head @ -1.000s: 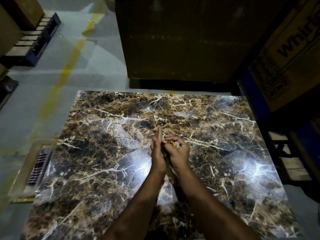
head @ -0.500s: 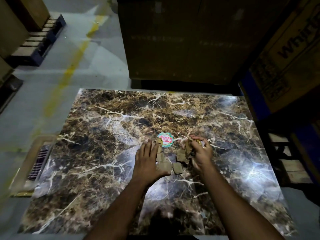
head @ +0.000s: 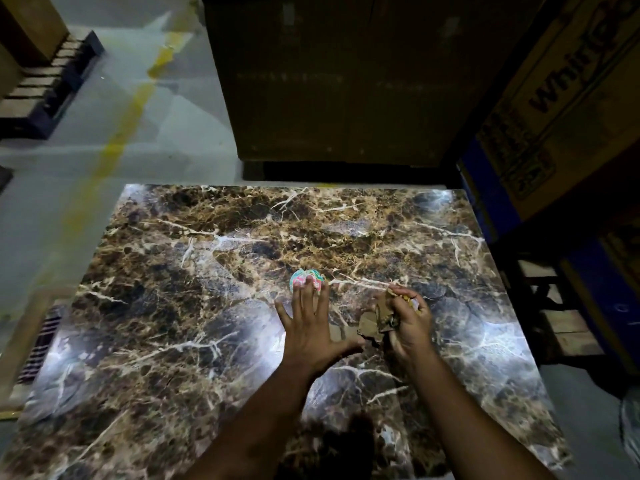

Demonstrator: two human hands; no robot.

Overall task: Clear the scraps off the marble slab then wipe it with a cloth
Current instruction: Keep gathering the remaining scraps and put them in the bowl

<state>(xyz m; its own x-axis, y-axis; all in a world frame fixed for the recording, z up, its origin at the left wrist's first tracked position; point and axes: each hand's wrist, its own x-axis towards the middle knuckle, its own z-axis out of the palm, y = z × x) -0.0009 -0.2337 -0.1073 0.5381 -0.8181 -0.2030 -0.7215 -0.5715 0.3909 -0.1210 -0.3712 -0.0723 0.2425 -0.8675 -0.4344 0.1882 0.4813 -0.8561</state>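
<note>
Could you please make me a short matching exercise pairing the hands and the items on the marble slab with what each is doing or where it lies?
Things:
1. left hand
2. right hand
3. round label
4. cardboard scraps

States:
A. lies flat at the left fingertips
B. grips crumpled pieces
C. spread open, fingers straight
D. lie on the marble slab between the two hands

Pairs: 1-C, 2-B, 3-A, 4-D

On the marble slab (head: 173, 306), the left hand (head: 308, 327) lies flat; a round sticker (head: 306, 278) sits at its 12 o'clock, cardboard scraps (head: 372, 323) at 3 o'clock, against the right hand (head: 408, 323).
</note>
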